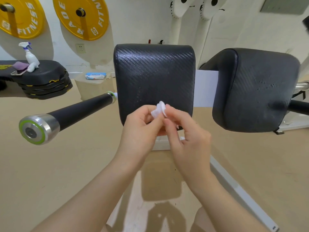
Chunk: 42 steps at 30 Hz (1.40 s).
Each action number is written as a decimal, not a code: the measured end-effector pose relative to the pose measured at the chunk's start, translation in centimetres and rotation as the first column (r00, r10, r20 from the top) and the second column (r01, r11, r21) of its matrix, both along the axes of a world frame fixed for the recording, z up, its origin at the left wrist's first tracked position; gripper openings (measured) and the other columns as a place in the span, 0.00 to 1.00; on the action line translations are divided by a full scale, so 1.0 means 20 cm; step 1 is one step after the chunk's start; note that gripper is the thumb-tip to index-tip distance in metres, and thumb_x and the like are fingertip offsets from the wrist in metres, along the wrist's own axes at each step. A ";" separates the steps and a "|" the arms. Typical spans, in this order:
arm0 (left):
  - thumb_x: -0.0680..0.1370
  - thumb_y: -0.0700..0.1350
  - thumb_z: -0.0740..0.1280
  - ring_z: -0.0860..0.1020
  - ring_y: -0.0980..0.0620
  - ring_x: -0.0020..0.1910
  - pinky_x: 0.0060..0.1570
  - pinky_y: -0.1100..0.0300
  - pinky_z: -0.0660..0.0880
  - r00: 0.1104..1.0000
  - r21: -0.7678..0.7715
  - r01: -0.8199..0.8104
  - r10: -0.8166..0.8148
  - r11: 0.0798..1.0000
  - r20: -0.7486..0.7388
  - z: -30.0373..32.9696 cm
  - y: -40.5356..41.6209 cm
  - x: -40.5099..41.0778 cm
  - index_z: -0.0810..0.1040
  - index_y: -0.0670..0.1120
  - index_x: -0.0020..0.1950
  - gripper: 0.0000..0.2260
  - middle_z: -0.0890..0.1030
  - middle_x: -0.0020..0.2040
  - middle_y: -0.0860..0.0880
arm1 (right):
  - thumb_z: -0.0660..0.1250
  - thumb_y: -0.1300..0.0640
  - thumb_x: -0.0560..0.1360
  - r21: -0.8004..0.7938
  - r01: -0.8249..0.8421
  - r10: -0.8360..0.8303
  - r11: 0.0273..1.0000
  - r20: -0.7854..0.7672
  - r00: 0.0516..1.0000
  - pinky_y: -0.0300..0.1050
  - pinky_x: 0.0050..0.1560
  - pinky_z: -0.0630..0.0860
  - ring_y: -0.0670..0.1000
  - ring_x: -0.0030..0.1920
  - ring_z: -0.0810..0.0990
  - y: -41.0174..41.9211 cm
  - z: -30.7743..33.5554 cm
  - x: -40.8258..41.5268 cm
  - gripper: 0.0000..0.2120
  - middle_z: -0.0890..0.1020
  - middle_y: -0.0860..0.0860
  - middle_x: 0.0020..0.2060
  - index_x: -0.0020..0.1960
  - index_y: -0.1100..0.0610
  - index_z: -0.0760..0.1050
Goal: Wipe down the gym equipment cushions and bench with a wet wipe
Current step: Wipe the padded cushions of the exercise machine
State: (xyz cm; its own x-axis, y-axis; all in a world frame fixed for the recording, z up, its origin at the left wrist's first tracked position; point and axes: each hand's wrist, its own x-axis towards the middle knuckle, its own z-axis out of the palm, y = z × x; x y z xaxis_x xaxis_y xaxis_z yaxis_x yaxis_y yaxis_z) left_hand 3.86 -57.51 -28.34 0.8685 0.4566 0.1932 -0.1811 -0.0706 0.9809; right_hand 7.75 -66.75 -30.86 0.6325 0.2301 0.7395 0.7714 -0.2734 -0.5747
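The wet wipe (158, 111) is bunched into such a small wad that, to my eye, it could slip out of the fingertips and drop to the floor, or cover very little of the cushion per stroke if it isn't opened out first. Both hands meet in front of the near edge of the left cushion (154, 77): the left hand (142, 129) pinches the wad from the left, and the right hand (185, 138) pinches it from the right, thumbs and forefingers curled in. The wipe sits between the fingertips, just above the cushion's lower edge, apparently off its surface. The right cushion (254, 89) stands well apart, speckled with droplets.
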 end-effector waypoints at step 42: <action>0.67 0.62 0.69 0.38 0.47 0.75 0.68 0.58 0.35 0.922 0.998 0.053 0.383 0.038 -0.063 0.20 0.07 0.38 0.38 0.48 0.76 0.51 0.38 0.76 0.45 | 0.63 0.58 0.78 0.246 0.074 0.033 0.966 -0.405 0.914 0.33 0.53 0.74 0.41 0.49 0.78 -0.01 0.13 0.58 0.10 0.81 0.43 0.46 0.56 0.55 0.80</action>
State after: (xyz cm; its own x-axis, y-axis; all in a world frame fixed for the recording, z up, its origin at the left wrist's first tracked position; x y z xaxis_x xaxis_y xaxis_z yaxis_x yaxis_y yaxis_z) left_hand 11.51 -56.03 -24.35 0.8988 0.1713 0.4035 0.2063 -0.9775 -0.0445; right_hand 19.26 -66.99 -28.22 0.8905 0.0552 0.4517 0.4550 -0.0921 -0.8857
